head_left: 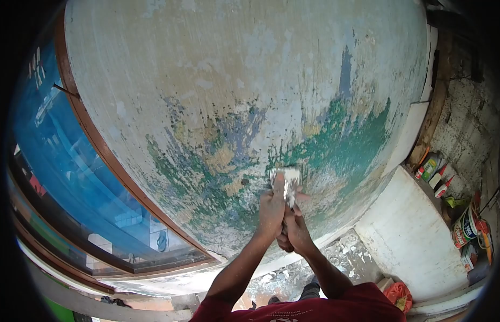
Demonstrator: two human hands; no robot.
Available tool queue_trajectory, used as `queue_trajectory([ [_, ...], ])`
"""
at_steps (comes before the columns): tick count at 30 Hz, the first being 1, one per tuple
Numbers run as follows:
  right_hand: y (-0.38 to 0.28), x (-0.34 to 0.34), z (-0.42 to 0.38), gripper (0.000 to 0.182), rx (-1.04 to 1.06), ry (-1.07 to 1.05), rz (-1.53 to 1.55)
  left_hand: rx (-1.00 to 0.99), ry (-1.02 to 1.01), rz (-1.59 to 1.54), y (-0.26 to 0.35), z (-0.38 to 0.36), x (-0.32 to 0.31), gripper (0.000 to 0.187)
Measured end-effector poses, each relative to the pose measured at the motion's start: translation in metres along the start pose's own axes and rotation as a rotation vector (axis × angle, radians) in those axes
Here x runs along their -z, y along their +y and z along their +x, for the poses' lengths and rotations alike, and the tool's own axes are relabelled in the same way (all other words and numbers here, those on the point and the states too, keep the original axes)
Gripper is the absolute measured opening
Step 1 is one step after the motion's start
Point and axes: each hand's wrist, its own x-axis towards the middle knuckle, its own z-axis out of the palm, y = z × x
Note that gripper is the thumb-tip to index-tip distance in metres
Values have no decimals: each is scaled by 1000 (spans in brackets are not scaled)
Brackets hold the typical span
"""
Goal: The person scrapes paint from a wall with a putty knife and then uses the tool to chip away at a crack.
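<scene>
A wide-bladed paint scraper (291,185) lies with its blade against the wall (234,59); the metal is smeared with pale dust. My left hand (271,212) is closed around it, one finger stretched along the blade. Just to the right and lower, my right hand (297,229) wraps the handle, which the fingers mostly hide. Around the blade the wall shows patchy green, purple and yellowish paint, with flaked whitish areas. Higher up, the surface is a worn beige-white.
At left is a brown-framed window (99,147) with a blue curtain (81,155). A whitish panel (406,231) stands at right, beside bottles (431,167) and a labelled bucket (465,228). Paint flakes litter the floor (341,260); a red plastic bag (399,296) sits low right.
</scene>
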Motion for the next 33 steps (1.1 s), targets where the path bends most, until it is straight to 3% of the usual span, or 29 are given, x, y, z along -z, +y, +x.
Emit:
queue_trajectory([
  [5,12,-1,-5,29,7,35,-7,-50,14,-21,1,-1,1,60],
  [9,-21,-9,2,32,-37,-53,-129,-44,17,-36,19,-3,-4,57],
  [10,-18,-9,5,25,-47,-50,-76,-40,30,-47,22,-5,-6,57],
  [14,2,-7,-7,32,-29,3,-81,-36,18,-88,13,-10,0,57],
  [16,-15,-10,-4,35,-51,-31,-91,-95,78,-120,20,-8,-11,57],
  [19,-35,-13,-7,40,-124,-43,-86,-67,-39,-110,50,-3,-17,57],
  [24,-21,-15,-18,42,-82,6,-51,28,-9,-46,16,-11,-7,57],
  [27,-55,-25,-11,49,-88,-8,-55,-58,35,-91,54,-9,-33,58],
  [28,-66,-28,-10,51,-104,-29,-45,-30,-54,-60,69,-3,-31,57],
  [33,-58,-21,-19,51,-152,6,-41,-29,-5,-84,51,-9,-35,54],
])
